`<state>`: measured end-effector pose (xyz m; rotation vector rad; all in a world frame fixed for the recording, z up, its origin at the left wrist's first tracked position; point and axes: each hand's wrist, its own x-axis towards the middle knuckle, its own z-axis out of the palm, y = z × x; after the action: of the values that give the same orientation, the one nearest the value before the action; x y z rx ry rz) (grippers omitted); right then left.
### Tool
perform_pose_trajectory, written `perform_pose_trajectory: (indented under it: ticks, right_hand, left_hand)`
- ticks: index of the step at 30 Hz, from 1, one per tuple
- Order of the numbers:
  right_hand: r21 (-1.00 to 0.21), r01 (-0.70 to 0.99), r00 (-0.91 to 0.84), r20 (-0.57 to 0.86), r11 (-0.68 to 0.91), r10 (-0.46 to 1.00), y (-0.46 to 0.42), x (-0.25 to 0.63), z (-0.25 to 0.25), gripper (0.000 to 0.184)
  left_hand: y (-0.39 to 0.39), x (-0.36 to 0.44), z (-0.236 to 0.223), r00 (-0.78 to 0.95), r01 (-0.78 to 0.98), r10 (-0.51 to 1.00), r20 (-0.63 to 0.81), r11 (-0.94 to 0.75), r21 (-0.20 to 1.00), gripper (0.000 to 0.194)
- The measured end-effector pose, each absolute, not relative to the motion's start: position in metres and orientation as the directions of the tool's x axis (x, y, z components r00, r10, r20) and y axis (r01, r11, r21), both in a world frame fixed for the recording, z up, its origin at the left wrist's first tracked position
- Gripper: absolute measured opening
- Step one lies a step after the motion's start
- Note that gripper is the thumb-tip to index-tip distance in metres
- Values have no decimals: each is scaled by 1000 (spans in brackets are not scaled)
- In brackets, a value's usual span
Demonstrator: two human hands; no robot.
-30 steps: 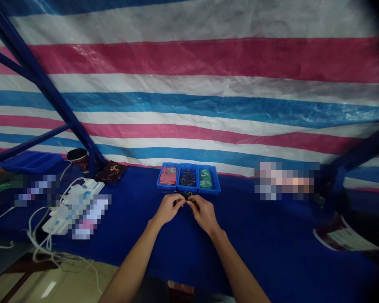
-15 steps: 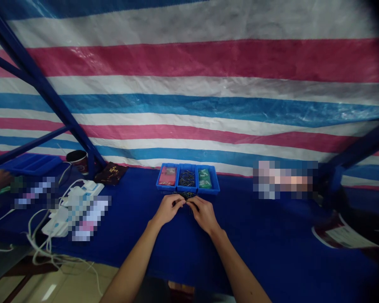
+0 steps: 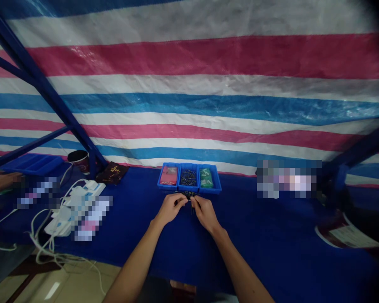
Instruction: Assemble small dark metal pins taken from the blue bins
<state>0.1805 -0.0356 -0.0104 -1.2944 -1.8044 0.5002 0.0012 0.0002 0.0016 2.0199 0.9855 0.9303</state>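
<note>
Three joined blue plastic trays stand in a row at the back of the blue cloth table. The left tray (image 3: 168, 175) holds red packets, the middle tray (image 3: 188, 177) holds loose thin dark pins, and the right tray (image 3: 206, 177) holds green packets. Just in front of them lies a small heap of dark pins (image 3: 187, 194). My left hand (image 3: 169, 209) curls close to it, and whatever its fingertips hold is hidden. My right hand (image 3: 205, 213) pinches thin dark pins (image 3: 193, 208).
A person's hand (image 3: 1, 182) rests at far left near a blue tray (image 3: 34, 163). White power strips (image 3: 72, 210) with cables, a paper cup (image 3: 78, 162), and a dark pouch (image 3: 113, 173) stand left. Blurred patches cover several items. Blue steel frame bars and a striped tarpaulin (image 3: 189, 105) bound the table.
My hands have drawn slightly apart, their fingertips no longer meeting. The other person's hand at far left has moved a little to the right.
</note>
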Motion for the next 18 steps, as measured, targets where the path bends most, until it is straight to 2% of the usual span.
perform_pose_trajectory:
  ticks: [7, 10, 13, 15, 18]
  right_hand:
    - [-754, 480, -8, 508, 448, 862, -39, 182, -2, 21]
    - [-745, 509, 117, 556, 431, 823, -33, 185, 6, 20]
    - [-717, 577, 200, 589, 391, 783, -16, 189, 22, 23]
    - [-682, 615, 158, 599, 396, 785, -1, 192, 33, 25]
    - [-605, 664, -9, 582, 440, 813, 12, 197, 46, 30]
  left_hand:
    - [4, -4, 0, 344, 337, 891, 296, -411, 847, 32]
    - [5, -4, -2, 278, 358, 912, 300, -388, 849, 31]
    - [4, -1, -2, 328, 423, 906, 268, -395, 816, 27]
    - [1, 1, -1, 404, 500, 886, 225, -421, 757, 23]
    - [-3, 4, 1, 486, 592, 856, 174, -469, 656, 19]
